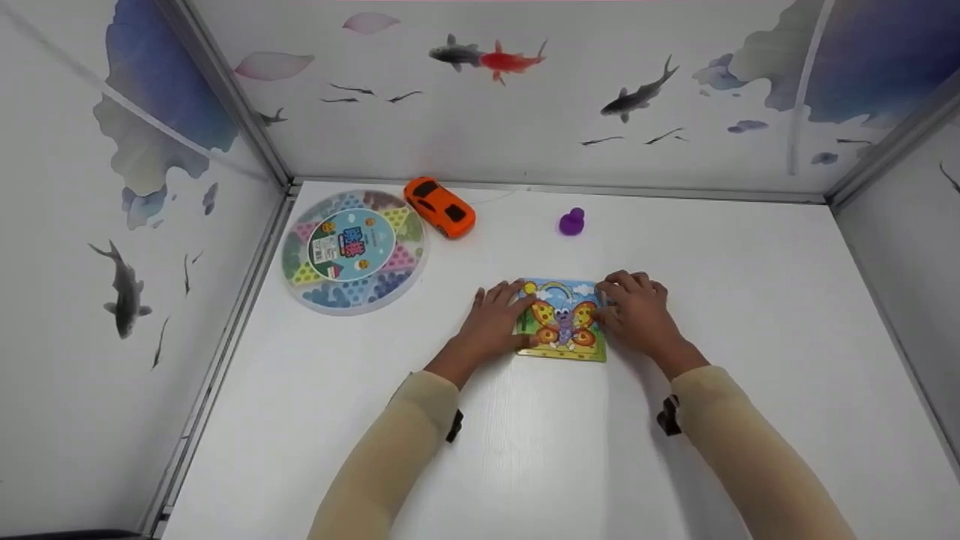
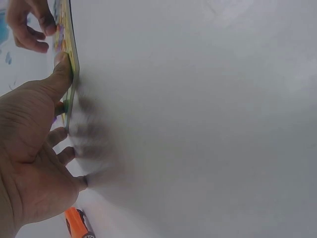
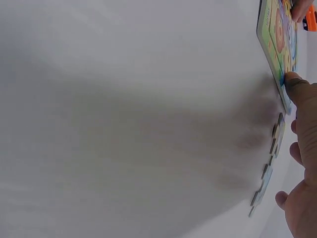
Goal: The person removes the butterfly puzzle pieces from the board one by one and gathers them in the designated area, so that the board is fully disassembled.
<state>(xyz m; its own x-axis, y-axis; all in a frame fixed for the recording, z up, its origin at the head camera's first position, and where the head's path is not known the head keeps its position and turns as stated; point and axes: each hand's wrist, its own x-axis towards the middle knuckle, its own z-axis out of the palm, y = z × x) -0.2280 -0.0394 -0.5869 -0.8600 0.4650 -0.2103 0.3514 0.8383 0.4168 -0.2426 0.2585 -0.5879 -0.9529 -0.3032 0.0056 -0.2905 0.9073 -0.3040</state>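
A butterfly jigsaw puzzle (image 1: 564, 327) in a flat square board lies on the white table. At its left edge is my left hand (image 1: 491, 321), thumb and index finger touching the top, the other fingers spread on the table in the left wrist view. On the right side, my right hand (image 1: 639, 313) bends over the edge; in the right wrist view its thumb (image 3: 295, 85) presses the board near a corner. Loose puzzle pieces (image 3: 262, 184) lie beside the board under the right hand's fingers; the head view hides most of them.
A round Chinese checkers box (image 1: 352, 289) lies at the back left, with an orange toy car (image 1: 442, 208) beside it. Behind the puzzle stands a small purple toy (image 1: 571, 222). Printed wall panels (image 1: 525, 127) border the table at the back and both sides.
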